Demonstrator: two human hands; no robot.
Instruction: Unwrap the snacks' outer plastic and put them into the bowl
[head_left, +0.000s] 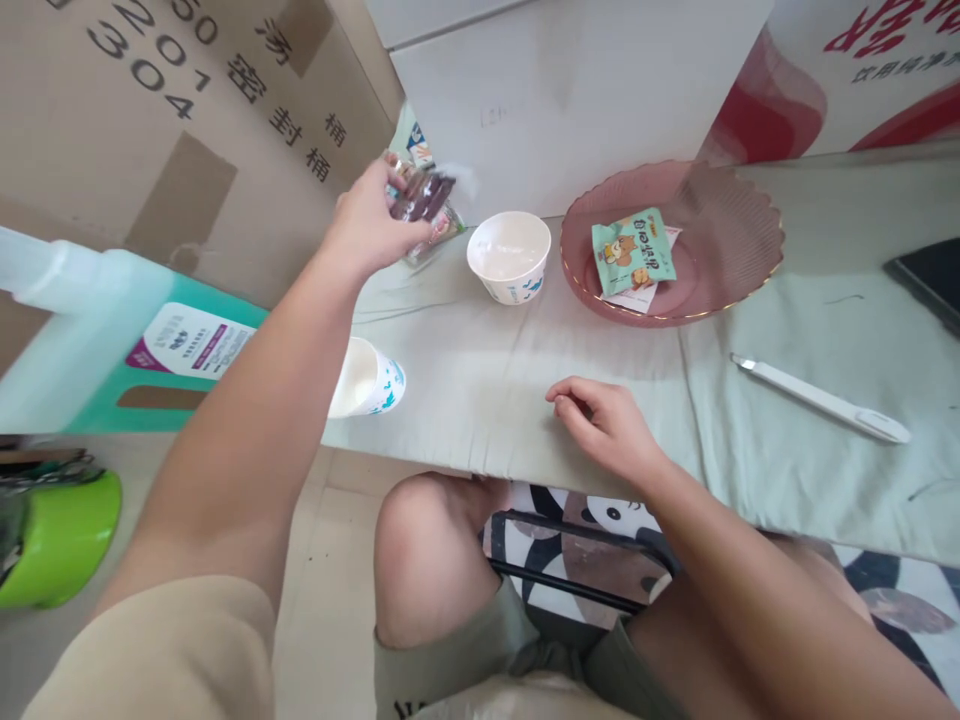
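Note:
My left hand (373,218) reaches to the table's far left corner and is closed on a small dark-purple snack packet (421,196), held above other packets (435,235) lying there. My right hand (606,424) rests near the table's front edge with its fingers loosely curled and nothing in them. A white paper bowl (510,256) stands just right of the left hand. A pink glass plate (731,250) holds a green snack packet (632,251). A second white paper bowl (367,378) lies tipped on its side at the table's left edge, under my left forearm.
A pale green cloth (480,380) covers the table. A white pen-like tool (821,399) lies at the right; a dark flat object (930,275) sits at the far right edge. Cardboard boxes (187,120), a teal jug (112,340) and a green basin (52,545) stand left.

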